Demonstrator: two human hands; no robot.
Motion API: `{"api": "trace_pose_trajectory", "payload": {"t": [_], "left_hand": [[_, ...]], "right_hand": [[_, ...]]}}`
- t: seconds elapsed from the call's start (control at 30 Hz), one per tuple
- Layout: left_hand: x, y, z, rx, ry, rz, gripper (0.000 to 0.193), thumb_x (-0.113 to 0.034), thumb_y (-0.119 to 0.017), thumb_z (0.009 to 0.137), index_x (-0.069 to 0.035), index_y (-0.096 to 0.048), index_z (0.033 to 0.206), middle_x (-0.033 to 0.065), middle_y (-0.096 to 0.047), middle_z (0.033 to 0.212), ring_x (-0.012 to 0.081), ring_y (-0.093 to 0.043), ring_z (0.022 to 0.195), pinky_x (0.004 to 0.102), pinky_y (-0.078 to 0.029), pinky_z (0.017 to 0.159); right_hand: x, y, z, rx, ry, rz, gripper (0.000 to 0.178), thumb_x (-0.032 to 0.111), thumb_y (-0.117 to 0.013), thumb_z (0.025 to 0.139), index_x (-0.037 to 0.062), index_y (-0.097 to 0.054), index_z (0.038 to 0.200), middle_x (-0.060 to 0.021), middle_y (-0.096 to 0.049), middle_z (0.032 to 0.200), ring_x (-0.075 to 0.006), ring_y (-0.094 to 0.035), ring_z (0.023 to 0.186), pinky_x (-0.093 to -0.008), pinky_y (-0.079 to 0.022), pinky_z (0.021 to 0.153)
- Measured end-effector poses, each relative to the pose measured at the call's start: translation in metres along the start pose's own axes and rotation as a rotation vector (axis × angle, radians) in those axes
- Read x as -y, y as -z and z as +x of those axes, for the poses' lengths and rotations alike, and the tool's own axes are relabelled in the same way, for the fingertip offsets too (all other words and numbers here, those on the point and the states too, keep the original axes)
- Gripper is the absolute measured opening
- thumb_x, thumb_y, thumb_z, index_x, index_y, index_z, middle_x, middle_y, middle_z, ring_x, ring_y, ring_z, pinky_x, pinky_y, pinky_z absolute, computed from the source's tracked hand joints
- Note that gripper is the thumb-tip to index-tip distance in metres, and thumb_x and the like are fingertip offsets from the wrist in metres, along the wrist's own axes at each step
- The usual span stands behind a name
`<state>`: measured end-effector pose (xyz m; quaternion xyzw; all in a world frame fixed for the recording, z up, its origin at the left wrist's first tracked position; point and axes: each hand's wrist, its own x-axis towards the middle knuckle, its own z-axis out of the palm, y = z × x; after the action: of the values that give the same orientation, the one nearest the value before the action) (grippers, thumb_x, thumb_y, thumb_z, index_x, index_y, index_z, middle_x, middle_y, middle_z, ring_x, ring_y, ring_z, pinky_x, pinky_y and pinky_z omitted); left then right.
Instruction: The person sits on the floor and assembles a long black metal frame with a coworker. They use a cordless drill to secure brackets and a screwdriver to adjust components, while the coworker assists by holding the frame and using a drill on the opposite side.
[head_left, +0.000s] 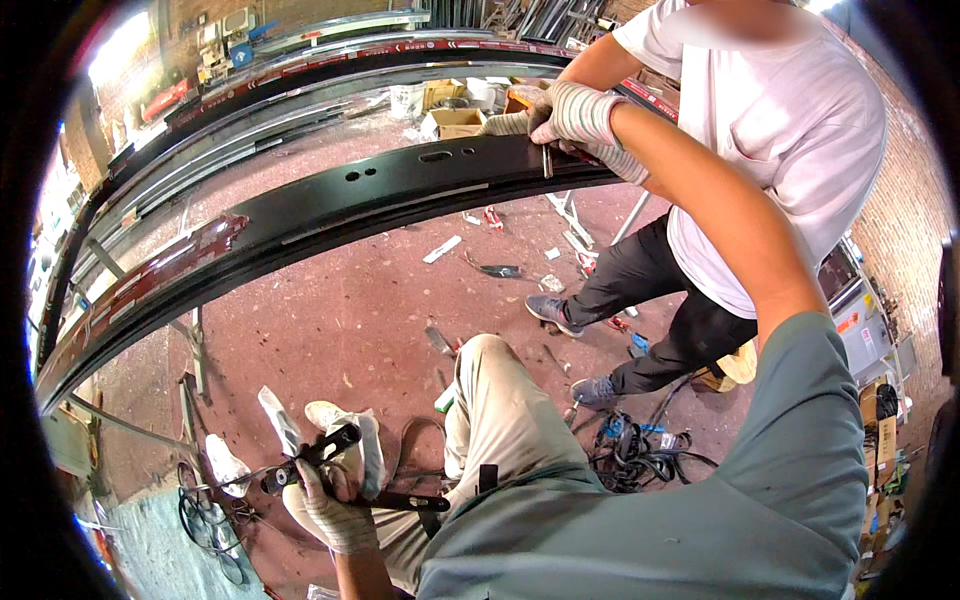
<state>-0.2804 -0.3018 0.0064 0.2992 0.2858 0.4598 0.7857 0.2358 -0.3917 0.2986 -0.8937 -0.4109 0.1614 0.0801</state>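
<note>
My left hand, in a pale knitted glove, is low at the left, wrapped round a black corded tool with bar-like parts; its exact kind is unclear. My right arm reaches up to a long black metal frame bar with oval slots. There my right hand, in a striped glove, is closed at the bar's upper edge. A thin silver rod shows below its fingers, but what it grips is partly hidden. A co-worker's gloved hands are beside it, one partly covered by my arm.
A co-worker in a white shirt stands at the right behind the bar. A tangle of black cables lies near their shoes. Metal stand legs are under the frame. Scraps and tools litter the red floor. Cardboard boxes are beyond.
</note>
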Motion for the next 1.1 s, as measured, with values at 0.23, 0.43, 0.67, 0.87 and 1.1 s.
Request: {"api": "trace_pose_trajectory", "payload": {"t": [0.23,0.43,0.67,0.87,1.1], "left_hand": [[0.005,0.020,0.005,-0.019,-0.023,-0.025,0.040,-0.038,-0.056,0.099,-0.013,-0.045,0.070,-0.0056,-0.033,0.047,0.0064,-0.029,0.039,0.0229,-0.022,0.038],[0.006,0.007,0.003,-0.031,-0.033,-0.023,0.050,-0.039,-0.057,0.099,-0.019,-0.033,0.059,-0.0056,-0.032,0.046,0.0065,-0.027,0.038,0.0246,-0.021,0.037],[0.000,-0.001,-0.003,0.000,-0.032,-0.033,0.038,-0.036,-0.055,0.100,0.000,-0.061,0.091,-0.0079,-0.031,0.050,0.0037,-0.026,0.039,0.0226,-0.021,0.039],[0.001,-0.005,-0.005,-0.074,-0.060,-0.028,0.044,-0.036,-0.054,0.100,0.006,-0.058,0.109,-0.0086,-0.030,0.051,0.0036,-0.027,0.040,0.0225,-0.022,0.039],[0.005,0.021,0.003,-0.041,-0.028,-0.029,0.040,-0.038,-0.054,0.100,0.002,-0.058,0.100,-0.0076,-0.031,0.050,0.0037,-0.027,0.038,0.0234,-0.020,0.035]], "right_hand": [[0.012,-0.010,-0.008,-0.092,0.133,-0.036,0.023,0.019,-0.069,0.090,0.0037,-0.068,0.107,-0.0051,-0.069,0.083,-0.0185,-0.062,0.073,-0.0361,-0.052,0.069],[-0.021,-0.009,0.026,-0.096,0.174,-0.199,0.036,0.029,-0.068,0.091,0.0075,-0.060,0.119,-0.0036,-0.067,0.091,-0.0191,-0.060,0.084,-0.0362,-0.050,0.079],[0.000,-0.029,-0.013,-0.378,0.201,-0.253,0.036,0.031,-0.066,0.090,0.0113,-0.064,0.120,-0.0107,-0.071,0.101,-0.0258,-0.066,0.094,-0.0438,-0.048,0.085],[0.009,-0.028,-0.022,-0.356,0.152,-0.194,0.034,0.036,-0.065,0.091,0.0157,-0.067,0.118,-0.0093,-0.071,0.097,-0.0231,-0.066,0.091,-0.0454,-0.049,0.084],[-0.002,-0.009,-0.029,-0.638,0.517,0.089,0.022,0.015,-0.061,0.092,0.0024,-0.067,0.110,-0.0097,-0.070,0.094,-0.0196,-0.064,0.085,-0.0330,-0.050,0.080]]}}
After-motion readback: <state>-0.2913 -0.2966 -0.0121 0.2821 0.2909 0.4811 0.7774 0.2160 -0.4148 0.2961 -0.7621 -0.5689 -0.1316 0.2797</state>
